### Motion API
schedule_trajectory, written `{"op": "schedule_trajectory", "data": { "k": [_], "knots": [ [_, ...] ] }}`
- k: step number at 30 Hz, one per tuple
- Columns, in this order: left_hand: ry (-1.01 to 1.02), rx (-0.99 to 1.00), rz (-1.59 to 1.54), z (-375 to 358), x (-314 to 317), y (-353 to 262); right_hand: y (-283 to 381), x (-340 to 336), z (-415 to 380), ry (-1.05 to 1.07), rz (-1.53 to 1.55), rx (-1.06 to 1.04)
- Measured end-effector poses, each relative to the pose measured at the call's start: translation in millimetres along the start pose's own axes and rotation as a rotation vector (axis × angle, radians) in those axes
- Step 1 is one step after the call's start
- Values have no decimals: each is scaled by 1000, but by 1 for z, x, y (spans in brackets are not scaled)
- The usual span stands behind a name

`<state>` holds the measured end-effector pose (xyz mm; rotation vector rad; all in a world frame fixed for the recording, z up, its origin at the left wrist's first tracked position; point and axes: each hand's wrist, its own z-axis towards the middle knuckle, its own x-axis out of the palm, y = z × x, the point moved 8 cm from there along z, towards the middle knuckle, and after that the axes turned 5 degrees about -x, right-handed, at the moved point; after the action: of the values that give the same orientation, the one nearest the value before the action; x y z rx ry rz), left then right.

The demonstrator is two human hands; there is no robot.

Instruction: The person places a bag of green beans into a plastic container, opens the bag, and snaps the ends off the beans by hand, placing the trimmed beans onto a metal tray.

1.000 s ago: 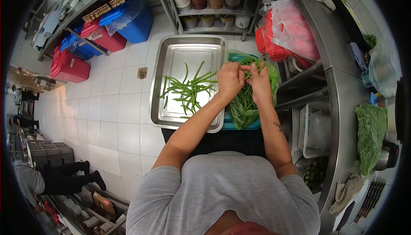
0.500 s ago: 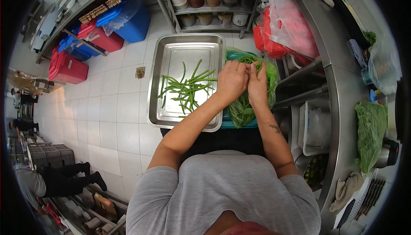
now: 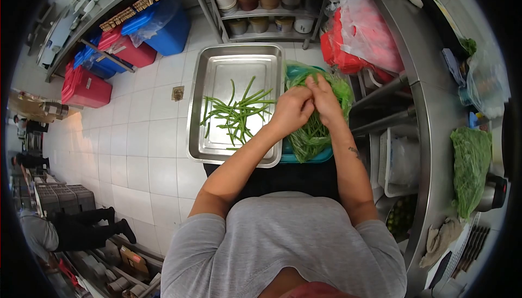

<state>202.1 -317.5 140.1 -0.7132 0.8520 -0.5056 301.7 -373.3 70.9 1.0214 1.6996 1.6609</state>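
My left hand [image 3: 293, 107] is closed, its fingers curled over the bag of green beans. Against it, my right hand [image 3: 325, 100] has its fingers together and bent, its thumb side towards the left hand. Whatever they pinch is hidden by the fingers. Below them an open clear plastic bag [image 3: 308, 148] full of green beans [image 3: 314, 128] rests in a teal tray [image 3: 321, 157]. To the left, a deep stainless steel pan [image 3: 202, 135] holds a loose pile of long green beans [image 3: 239, 112].
Blue bins [image 3: 163, 29] and red bins [image 3: 87, 86] line the left. A shelf rack [image 3: 272, 11] with tubs stands ahead. Right of me runs a steel counter [image 3: 443, 118] with a bag of greens [image 3: 471, 170]. Another person [image 3: 70, 230] is at lower left.
Both hands have shifted slightly: the left a little lower, the right turned with its fingers extending further up and left. The pile of beans in the pan looks the same.
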Motion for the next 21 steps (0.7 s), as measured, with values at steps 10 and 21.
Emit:
{"op": "schedule_trajectory", "data": {
  "k": [10, 21],
  "knots": [
    [-243, 136, 156, 12, -27, -2, 5, 18, -34, 582, 320, 355],
    [-342, -358, -23, 29, -94, 53, 18, -2, -14, 374, 477, 107]
  ]
}}
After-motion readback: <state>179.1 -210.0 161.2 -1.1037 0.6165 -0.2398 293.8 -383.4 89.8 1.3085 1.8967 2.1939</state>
